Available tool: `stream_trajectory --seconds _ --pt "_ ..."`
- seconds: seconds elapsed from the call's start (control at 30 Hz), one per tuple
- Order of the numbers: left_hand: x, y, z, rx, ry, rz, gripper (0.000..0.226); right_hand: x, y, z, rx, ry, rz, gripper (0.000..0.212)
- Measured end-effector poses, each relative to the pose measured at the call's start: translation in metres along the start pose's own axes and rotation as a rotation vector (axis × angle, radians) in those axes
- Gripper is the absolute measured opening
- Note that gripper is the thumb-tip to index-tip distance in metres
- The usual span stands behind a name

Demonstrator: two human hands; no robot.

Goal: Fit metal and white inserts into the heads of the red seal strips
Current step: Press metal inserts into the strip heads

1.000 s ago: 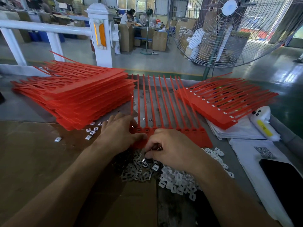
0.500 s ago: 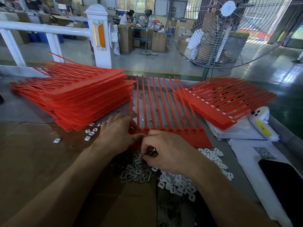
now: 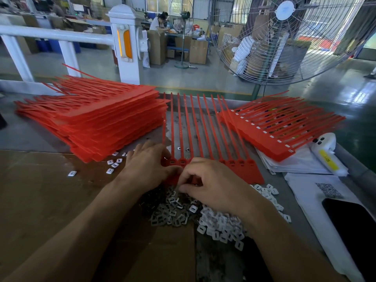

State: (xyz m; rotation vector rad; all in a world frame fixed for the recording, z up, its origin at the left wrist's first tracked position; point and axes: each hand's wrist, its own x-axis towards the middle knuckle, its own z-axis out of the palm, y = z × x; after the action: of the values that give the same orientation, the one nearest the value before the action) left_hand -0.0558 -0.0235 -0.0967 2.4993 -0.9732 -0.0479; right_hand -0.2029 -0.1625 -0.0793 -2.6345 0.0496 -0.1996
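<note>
From my head camera, the red seal strips (image 3: 205, 127) I am working on lie as one joined comb flat on the table, their long axis running straight away from me, tails pointing far and the row of heads (image 3: 234, 162) nearest me, stretching left to right. My left hand (image 3: 146, 169) rests on the left end of that row, fingers fairly straight, pressing it down, I judge. My right hand (image 3: 211, 186) sits just beside it, fingers curled and tips bunched at the head edge; whether they pinch an insert I cannot tell. The metal inserts (image 3: 171, 214) lie just below my right fingertips, the white inserts (image 3: 221, 224) under my right wrist. The open heads lie rightward, so my right hand is nearer.
</note>
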Motion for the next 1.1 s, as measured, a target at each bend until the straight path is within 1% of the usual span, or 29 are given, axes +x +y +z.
stream_trajectory --seconds 0.13,0.23,0.37,0.43,0.57,0.67,0.9,1.1 --pt "0.000 0.000 0.001 0.004 0.003 0.001 0.045 0.001 -0.004 0.002 -0.043 -0.059 -0.002 0.006" --pt "0.001 -0.001 0.001 0.005 0.006 0.003 0.043 0.002 -0.006 0.004 -0.063 -0.047 -0.016 0.004" --pt "0.001 -0.001 0.001 0.004 0.006 0.009 0.043 0.000 -0.006 0.005 -0.061 -0.023 -0.044 0.008" --pt "0.000 0.000 0.001 0.001 0.007 0.009 0.043 -0.001 -0.005 0.005 -0.003 -0.001 -0.043 0.010" --pt "-0.001 0.000 0.000 0.000 0.011 0.010 0.041 -0.003 -0.001 0.003 0.205 0.046 0.006 0.015" --pt "-0.001 0.000 0.000 -0.008 -0.002 -0.001 0.043 -0.003 0.004 -0.001 0.269 0.143 0.069 0.014" --pt "-0.001 0.000 -0.001 -0.023 -0.030 -0.031 0.051 -0.005 0.039 -0.023 0.337 0.447 0.335 0.014" --pt "-0.001 0.000 0.000 -0.037 -0.026 -0.030 0.049 -0.020 0.083 -0.046 0.289 0.621 0.561 0.017"
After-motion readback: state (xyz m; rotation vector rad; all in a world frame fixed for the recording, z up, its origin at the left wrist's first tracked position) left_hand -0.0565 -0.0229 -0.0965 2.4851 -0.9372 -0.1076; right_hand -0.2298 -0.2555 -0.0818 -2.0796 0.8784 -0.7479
